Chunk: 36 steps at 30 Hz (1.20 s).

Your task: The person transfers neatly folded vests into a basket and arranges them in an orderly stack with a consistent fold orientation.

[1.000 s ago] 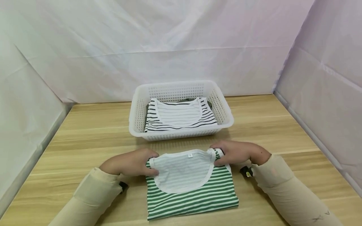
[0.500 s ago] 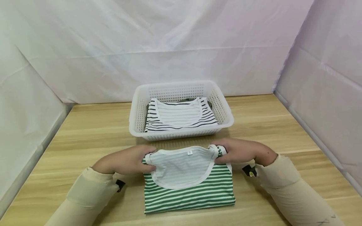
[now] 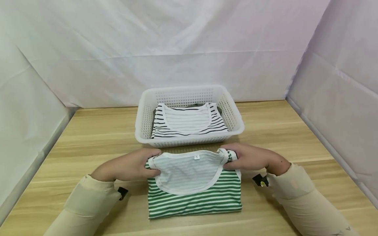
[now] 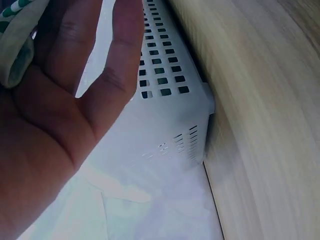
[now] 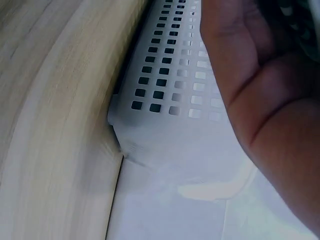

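Two folded striped tops are in view: one green-striped top (image 3: 195,193) on the table (image 3: 295,131), and one black-striped top (image 3: 189,123) in the single white basket (image 3: 233,113). Something dark under the latter may be a third garment. Two hands work here, the left hand (image 3: 127,167) and the right hand (image 3: 254,158).

Left hand (image 3: 127,167) covers the green shirt's (image 3: 195,200) near-left corner, fingertips tucked under the collar, unseen. Right hand (image 3: 251,157) hides the other corner. Dark garment under the black-striped shirt (image 3: 189,123) in the basket (image 3: 189,141): too little showing to tell. Wrist views blurred, both hands cut off by the edges.
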Tool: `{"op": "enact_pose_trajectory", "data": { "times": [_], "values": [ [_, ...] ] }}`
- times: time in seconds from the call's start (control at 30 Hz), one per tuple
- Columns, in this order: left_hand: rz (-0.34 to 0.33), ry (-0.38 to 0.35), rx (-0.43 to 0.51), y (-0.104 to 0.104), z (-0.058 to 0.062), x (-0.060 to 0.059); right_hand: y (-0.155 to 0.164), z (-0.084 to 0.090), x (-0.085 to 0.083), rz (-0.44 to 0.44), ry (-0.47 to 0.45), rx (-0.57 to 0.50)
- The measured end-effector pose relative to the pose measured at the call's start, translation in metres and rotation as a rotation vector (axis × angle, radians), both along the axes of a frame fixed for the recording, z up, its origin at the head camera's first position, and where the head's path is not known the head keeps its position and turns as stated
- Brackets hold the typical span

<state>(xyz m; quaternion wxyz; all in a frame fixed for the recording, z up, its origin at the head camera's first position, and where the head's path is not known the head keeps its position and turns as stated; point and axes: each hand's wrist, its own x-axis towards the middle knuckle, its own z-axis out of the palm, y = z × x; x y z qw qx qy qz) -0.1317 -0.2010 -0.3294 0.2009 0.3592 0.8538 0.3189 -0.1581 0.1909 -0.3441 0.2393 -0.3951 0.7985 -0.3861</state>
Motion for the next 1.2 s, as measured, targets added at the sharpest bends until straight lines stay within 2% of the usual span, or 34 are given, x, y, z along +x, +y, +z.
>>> {"op": "enact_pose_trajectory", "data": {
  "times": [0.33,0.47,0.7,0.83,1.03,1.2],
  "values": [
    [0.066,0.003,0.080,-0.006,0.010,0.003,0.001,0.008,0.002,-0.058,0.013,-0.016],
    [0.095,0.001,0.124,-0.006,0.010,0.003,0.001,0.010,0.003,-0.069,-0.018,-0.039],
    [0.134,0.093,0.158,-0.004,0.013,0.004,0.003,0.012,0.007,-0.104,-0.037,-0.101],
    [0.163,0.099,0.170,-0.004,0.016,0.004,0.002,0.015,0.008,-0.122,-0.066,-0.140],
    [0.230,0.106,0.169,-0.003,0.020,0.004,0.001,0.019,0.007,-0.145,-0.026,-0.172],
    [0.261,0.112,0.204,-0.001,0.020,0.002,0.003,0.022,0.007,-0.180,0.007,-0.174]
  ]
}}
